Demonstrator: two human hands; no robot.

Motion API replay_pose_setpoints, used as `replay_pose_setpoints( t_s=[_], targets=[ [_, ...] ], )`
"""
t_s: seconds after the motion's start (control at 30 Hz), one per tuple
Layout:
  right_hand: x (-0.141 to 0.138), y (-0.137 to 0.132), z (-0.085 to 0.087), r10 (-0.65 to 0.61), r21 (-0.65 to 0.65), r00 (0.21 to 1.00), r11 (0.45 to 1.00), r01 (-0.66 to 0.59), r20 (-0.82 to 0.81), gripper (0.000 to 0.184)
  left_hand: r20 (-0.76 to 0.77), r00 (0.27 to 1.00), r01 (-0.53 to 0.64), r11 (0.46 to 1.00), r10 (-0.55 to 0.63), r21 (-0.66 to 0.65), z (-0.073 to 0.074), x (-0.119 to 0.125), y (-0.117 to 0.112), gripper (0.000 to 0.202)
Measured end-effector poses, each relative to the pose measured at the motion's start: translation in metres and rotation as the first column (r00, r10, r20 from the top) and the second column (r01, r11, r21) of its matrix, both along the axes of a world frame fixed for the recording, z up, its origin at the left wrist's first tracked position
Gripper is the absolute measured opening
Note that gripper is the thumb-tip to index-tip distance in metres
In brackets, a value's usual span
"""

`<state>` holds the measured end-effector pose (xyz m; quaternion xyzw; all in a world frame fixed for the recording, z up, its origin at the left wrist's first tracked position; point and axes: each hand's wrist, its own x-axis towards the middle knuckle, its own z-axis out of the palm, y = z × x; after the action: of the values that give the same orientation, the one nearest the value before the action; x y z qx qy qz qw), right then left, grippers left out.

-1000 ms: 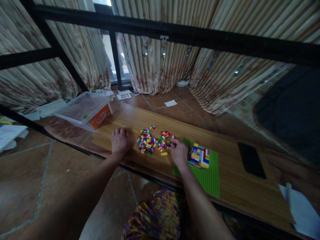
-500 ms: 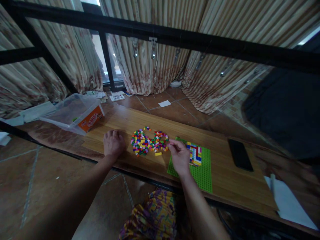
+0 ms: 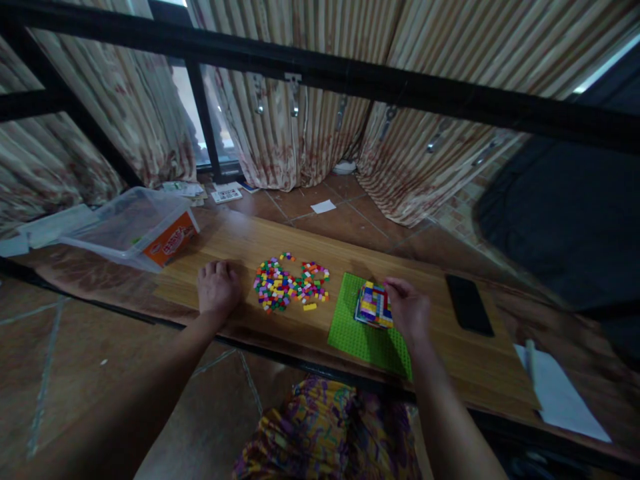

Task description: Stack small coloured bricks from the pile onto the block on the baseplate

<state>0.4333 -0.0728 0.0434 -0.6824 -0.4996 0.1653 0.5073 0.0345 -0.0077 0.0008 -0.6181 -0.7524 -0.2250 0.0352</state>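
Note:
My right hand (image 3: 411, 308) is at the right side of a block-shaped build of coloured toy bricks (image 3: 373, 307), which stands on a green studded baseplate (image 3: 345, 327). Its thumb and fingers are pinched around a small pinkish toy brick, mostly hidden by the fingertips. My left hand (image 3: 219, 288) lies palm down on the wooden board, fingers a little apart and nothing in it. Just right of that hand spreads a pile of small loose bricks (image 3: 285, 287) in many colours. A longer yellow brick (image 3: 310, 307) lies at the pile's near edge.
A clear plastic box (image 3: 135, 227) with an orange label stands at the board's left end. To the right lie a black phone (image 3: 469, 305) and white paper (image 3: 565, 393) with a pale stick-like object on it. A dark metal bar (image 3: 320, 73) crosses beyond the board (image 3: 240, 233).
My right hand has moved right, from the pile's edge to the brick build's right side, still pinched. My left hand stays on the board. The whole view has shifted slightly.

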Motion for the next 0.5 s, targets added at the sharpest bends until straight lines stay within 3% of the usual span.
replay_pose_setpoints(
  t_s=[0.17, 0.5],
  targets=[
    [-0.0014, 0.0042, 0.0030, 0.115, -0.072, 0.977, 0.992, -0.104, 0.178, 0.026, -0.018, 1.000, -0.015, 1.000, 0.015, -0.021, 0.0018, 0.0007, -0.0007, 0.036],
    [-0.0015, 0.0070, -0.0037, 0.183, -0.117, 0.964, 0.980, -0.162, 0.195, 0.027, -0.010, 1.000, -0.016, 1.000, 0.016, -0.007, -0.0008, 0.0000, 0.0003, 0.036]
  ],
)
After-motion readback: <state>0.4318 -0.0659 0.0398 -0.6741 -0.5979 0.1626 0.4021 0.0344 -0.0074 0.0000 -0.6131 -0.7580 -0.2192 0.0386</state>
